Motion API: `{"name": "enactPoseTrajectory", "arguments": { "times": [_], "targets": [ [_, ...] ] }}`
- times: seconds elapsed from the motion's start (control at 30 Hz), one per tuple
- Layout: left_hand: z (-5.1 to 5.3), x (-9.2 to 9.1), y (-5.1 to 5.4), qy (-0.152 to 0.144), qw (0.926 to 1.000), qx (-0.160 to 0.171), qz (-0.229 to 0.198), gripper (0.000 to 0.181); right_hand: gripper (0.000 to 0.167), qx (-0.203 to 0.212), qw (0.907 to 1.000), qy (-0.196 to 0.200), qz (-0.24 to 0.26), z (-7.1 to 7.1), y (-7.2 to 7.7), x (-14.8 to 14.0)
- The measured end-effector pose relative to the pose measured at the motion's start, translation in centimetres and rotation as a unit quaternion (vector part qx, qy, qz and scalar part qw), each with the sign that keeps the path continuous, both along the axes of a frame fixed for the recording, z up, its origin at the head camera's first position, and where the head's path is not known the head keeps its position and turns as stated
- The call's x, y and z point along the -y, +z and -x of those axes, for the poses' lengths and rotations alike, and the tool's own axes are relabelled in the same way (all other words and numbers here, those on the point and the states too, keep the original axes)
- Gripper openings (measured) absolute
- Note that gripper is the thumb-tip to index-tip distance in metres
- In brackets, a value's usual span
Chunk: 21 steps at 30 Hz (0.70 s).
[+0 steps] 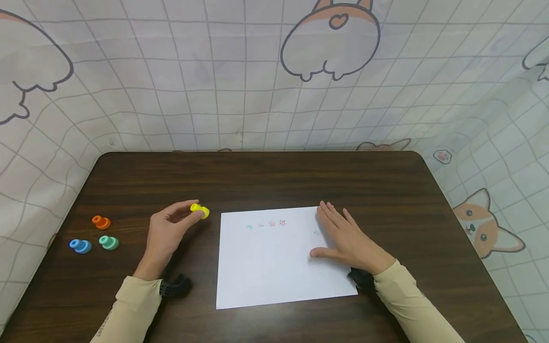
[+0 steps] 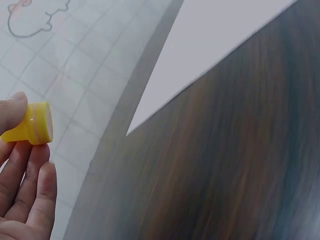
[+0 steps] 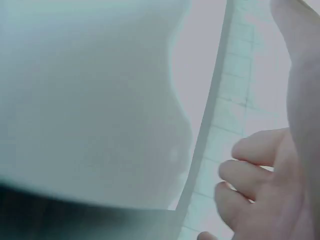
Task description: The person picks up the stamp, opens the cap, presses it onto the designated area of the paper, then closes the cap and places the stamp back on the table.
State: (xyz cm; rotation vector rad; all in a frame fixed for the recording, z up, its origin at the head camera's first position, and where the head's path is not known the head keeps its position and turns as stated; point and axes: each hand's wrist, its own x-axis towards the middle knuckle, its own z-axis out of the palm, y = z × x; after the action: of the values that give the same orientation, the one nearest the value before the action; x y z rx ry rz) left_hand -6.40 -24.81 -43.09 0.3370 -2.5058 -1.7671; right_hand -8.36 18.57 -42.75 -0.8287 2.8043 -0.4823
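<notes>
Dark wooden table (image 1: 266,181) carries the whole setup; white sheet (image 1: 274,267) lies on it roughly square to the person, presumably so that both hands can reach it; right hand (image 1: 345,240) lies palm down over its upper right part, fingers extended, gripping nothing, likely steadying the paper; left hand (image 1: 169,228) is just off the sheet's left edge, pinching the yellow stamp (image 1: 200,209), thumb above and fingers beneath in the left wrist view; that hold on the narrower end leaves the broad face uncovered; blue stamp (image 1: 80,246), green stamp (image 1: 109,242) and orange stamp (image 1: 101,222) stand grouped at far left, apparently parked off the paper; small printed marks (image 1: 272,223), one greenish, the others reddish, form a row near the sheet's top.
</notes>
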Motion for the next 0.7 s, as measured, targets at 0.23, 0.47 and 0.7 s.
{"name": "enactPoseTrajectory", "arguments": {
  "times": [0.23,0.47,0.7],
  "targets": [
    [0.4,-2.2,-0.4,0.000,0.9980,-0.010,-0.063,0.051,0.107,-0.008,0.9979,-0.017,0.062,0.3,0.1,0.8],
    [0.6,-4.2,-0.7,-0.003,0.9944,-0.005,-0.106,0.051,0.095,-0.029,0.9883,-0.049,0.141,0.4,-0.1,1.8],
    [0.6,-5.8,-1.0,-0.001,0.9877,0.004,-0.157,0.046,0.068,-0.017,0.9627,-0.086,0.256,0.4,-0.6,3.0]
  ]
}}
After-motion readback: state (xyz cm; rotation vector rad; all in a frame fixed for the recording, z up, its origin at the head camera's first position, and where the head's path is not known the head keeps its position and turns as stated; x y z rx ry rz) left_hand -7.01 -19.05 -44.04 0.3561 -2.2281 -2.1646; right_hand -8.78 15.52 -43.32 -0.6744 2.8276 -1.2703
